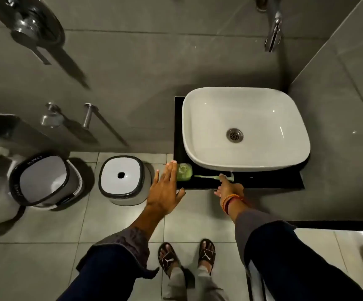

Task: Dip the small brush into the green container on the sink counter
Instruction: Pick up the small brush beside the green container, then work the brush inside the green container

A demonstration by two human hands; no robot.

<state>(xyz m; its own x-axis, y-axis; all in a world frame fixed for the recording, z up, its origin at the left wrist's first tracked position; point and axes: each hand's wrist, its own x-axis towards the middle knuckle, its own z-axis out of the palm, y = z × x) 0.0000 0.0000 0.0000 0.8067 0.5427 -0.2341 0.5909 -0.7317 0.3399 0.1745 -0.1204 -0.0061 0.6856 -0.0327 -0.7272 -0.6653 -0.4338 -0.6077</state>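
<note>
A small green container [184, 171] sits at the front left corner of the black sink counter [273, 181]. Just right of it lies a small pale green brush [205, 176], flat on the counter with its handle pointing right. My left hand [165, 190] hovers flat with fingers spread, right beside the container's left side and holding nothing. My right hand [228, 187] reaches over the counter's front edge, its fingertips touching the brush's right end. Whether the fingers have closed on the brush cannot be told.
A white basin [245, 127] fills most of the counter, with a chrome tap [273, 29] above it. On the tiled floor to the left stand a small lidded bin [123, 178] and an open bin [46, 181]. My sandalled feet [187, 257] are below.
</note>
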